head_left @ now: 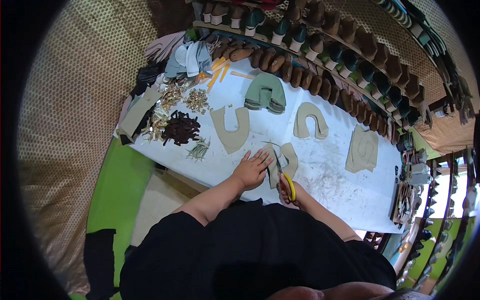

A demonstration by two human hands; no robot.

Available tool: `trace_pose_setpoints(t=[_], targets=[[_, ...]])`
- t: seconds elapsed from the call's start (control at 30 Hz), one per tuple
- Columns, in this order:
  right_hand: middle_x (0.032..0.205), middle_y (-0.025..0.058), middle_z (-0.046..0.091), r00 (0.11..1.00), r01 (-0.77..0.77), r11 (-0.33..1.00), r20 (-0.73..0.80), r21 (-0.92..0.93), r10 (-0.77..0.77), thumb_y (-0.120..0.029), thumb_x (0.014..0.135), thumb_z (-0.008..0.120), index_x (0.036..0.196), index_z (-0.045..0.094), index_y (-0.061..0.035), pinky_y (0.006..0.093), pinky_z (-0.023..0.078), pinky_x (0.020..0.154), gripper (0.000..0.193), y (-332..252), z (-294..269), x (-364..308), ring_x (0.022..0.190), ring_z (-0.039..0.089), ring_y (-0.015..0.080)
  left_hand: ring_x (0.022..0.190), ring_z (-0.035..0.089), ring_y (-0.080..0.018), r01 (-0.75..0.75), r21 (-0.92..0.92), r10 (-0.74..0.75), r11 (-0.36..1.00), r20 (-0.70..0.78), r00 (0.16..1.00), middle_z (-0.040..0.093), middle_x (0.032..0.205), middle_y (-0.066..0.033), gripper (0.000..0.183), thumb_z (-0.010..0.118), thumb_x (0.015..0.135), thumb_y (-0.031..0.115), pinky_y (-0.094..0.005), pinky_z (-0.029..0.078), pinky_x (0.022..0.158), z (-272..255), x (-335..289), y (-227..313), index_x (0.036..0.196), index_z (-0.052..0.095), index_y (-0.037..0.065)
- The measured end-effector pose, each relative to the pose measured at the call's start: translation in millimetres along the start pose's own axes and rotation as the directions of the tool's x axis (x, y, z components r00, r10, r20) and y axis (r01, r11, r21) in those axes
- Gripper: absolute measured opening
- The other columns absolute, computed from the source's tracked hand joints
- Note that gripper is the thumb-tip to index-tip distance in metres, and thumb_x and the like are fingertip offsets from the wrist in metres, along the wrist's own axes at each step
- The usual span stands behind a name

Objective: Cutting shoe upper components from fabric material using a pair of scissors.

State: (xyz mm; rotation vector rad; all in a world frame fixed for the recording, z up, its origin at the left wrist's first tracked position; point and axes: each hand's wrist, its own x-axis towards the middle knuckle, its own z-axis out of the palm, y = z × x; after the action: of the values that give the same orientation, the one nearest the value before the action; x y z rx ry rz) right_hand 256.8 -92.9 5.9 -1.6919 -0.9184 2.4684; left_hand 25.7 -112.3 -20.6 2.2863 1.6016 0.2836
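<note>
Cutting now, judging by the head view: right hand [286,190] closed around yellow-handled scissors [284,175], blades biting into a beige U-shaped leather piece [286,159] on the white table [325,170]; left hand [251,169] spread flat, pinning it. Needing steady turning next. Crowding nearby: similar beige cutouts [231,127], dark strips [180,127].

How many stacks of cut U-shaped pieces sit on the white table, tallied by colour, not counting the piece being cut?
Beige stacks: 3, a left one, a middle one, and a right one
Green stack: 1
Total: 4
The left hand presses the beige piece being cut; the right hand works yellow-handled scissors.
</note>
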Motion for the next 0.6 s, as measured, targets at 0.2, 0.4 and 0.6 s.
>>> trace_pose_setpoints(t=[0.2, 0.4, 0.6], targets=[[0.050, -0.0012, 0.035, 0.994, 0.052, 0.997, -0.096, -0.063, -0.058, -0.074, 0.091, 0.046, 0.064, 0.038, -0.0159, 0.0279, 0.026, 0.036, 0.064, -1.9, 11.0, -7.3, 0.037, 0.032, 0.0124, 0.149, 0.026, -0.0252, -0.004, -0.009, 0.004, 1.000, -0.016, 1.000, 0.033, 0.159, -0.0054, 0.060, 0.048, 0.093, 0.031, -0.0539, 0.015, 0.119, 0.6, -0.7, -1.5, 0.152, 0.036, 0.026], [0.049, 0.0000, 0.035, 0.986, 0.137, 0.984, -0.079, -0.113, -0.147, -0.072, 0.092, 0.046, 0.059, 0.040, -0.0141, 0.0292, 0.026, 0.036, 0.067, 1.3, 12.7, -9.0, 0.036, 0.031, 0.0136, 0.148, 0.027, -0.0259, -0.011, -0.041, 0.010, 0.999, -0.031, 0.999, 0.034, 0.158, -0.0059, 0.058, 0.049, 0.092, 0.030, -0.0545, 0.015, 0.119, -1.5, -1.1, -1.0, 0.150, 0.040, 0.025], [0.049, 0.0005, 0.038, 0.979, 0.111, 0.983, -0.156, -0.144, -0.134, -0.069, 0.094, 0.047, 0.058, 0.042, -0.0133, 0.0295, 0.027, 0.037, 0.067, -3.9, 20.1, -14.3, 0.037, 0.034, 0.0138, 0.149, 0.025, -0.0247, -0.005, -0.038, 0.004, 0.999, -0.020, 1.000, 0.033, 0.159, -0.0055, 0.056, 0.048, 0.094, 0.030, -0.0536, 0.014, 0.120, -2.6, -1.6, -0.3, 0.149, 0.041, 0.025]])
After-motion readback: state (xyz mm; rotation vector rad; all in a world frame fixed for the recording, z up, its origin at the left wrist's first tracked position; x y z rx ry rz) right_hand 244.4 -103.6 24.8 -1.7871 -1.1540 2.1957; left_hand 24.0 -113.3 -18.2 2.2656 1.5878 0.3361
